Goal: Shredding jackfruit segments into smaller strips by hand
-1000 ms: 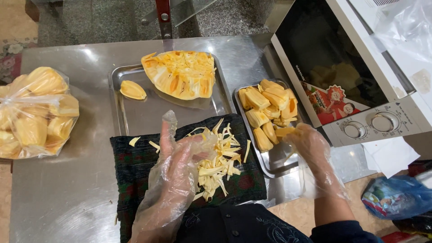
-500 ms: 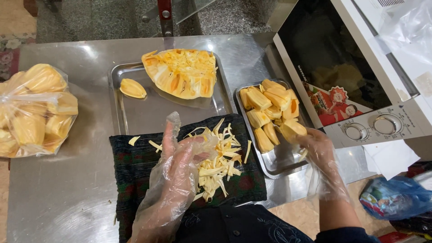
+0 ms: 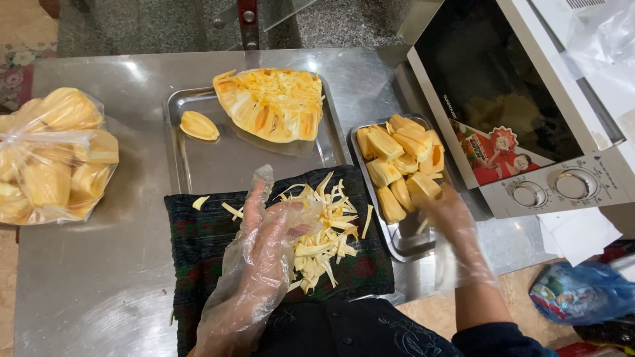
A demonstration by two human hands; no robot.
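The left hand (image 3: 264,254), in a loose clear plastic glove, lies palm down with fingers spread over a heap of pale yellow jackfruit fibre strips (image 3: 322,238) on a dark green patterned cloth (image 3: 198,254); it grips nothing. The right hand (image 3: 453,225), also gloved, reaches into the near end of a small rectangular steel tray (image 3: 403,244), its fingers loosely curled against a yellow jackfruit pod (image 3: 423,188); whether it actually pinches the pod cannot be told. That tray is filled with further peeled yellow pods (image 3: 393,155). Beyond the cloth sits a larger steel tray (image 3: 218,162) carrying a cut wedge of jackfruit (image 3: 271,102) and one loose pod (image 3: 198,125). At far left stands a clear plastic bag of pods (image 3: 49,155). A white microwave oven with two dials (image 3: 529,132) stands just right of the small tray. All rest on a stainless steel table (image 3: 99,284); a blue plastic bag (image 3: 582,291) lies on the floor at lower right.
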